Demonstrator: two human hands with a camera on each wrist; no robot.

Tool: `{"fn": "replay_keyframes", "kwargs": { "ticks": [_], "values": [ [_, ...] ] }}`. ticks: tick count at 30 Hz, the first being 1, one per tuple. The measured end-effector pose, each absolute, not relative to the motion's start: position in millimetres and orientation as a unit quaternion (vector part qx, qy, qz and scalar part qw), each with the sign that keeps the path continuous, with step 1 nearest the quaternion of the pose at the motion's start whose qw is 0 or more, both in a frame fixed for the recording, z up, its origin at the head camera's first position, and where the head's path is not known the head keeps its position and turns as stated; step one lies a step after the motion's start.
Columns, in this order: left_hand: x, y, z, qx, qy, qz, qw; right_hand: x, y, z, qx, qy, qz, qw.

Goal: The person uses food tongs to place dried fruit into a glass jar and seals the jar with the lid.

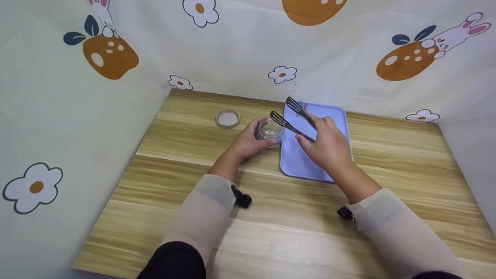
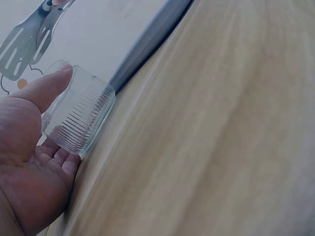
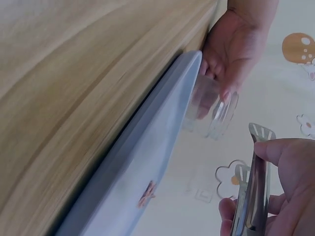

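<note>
My left hand (image 1: 248, 144) holds a clear glass jar (image 1: 270, 132) round its side, at the left edge of the blue tray (image 1: 304, 164). In the left wrist view the jar (image 2: 81, 110) shows ribbed walls, with the thumb on one side and fingers under the other. My right hand (image 1: 328, 144) grips metal tongs (image 1: 287, 124) with slotted ends, their arms spread apart above the tray and jar. Nothing shows between the tong ends. Small reddish-brown pieces (image 3: 147, 193) lie on the tray near its far end.
A round lid (image 1: 227, 118) with a tan rim lies on the wooden table (image 1: 186, 166), left of the jar. Behind the table hangs a pale patterned cloth (image 1: 240, 54) with flowers and oranges. Another cloth side stands close at the left.
</note>
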State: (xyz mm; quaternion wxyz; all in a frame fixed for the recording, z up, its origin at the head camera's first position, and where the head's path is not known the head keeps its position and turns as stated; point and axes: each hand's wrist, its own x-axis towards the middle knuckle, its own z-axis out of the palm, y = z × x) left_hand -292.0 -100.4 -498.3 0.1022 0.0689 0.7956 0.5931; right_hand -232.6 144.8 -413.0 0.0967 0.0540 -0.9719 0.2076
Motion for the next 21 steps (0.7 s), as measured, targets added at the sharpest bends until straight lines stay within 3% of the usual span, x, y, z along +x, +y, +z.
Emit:
{"fn": "replay_keyframes", "kwargs": {
  "ticks": [21],
  "values": [
    [-292, -101, -498, 0.073, 0.798, 0.590, 0.099, -285, 190, -412, -0.048, -0.978, 0.198, 0.047]
  ]
}}
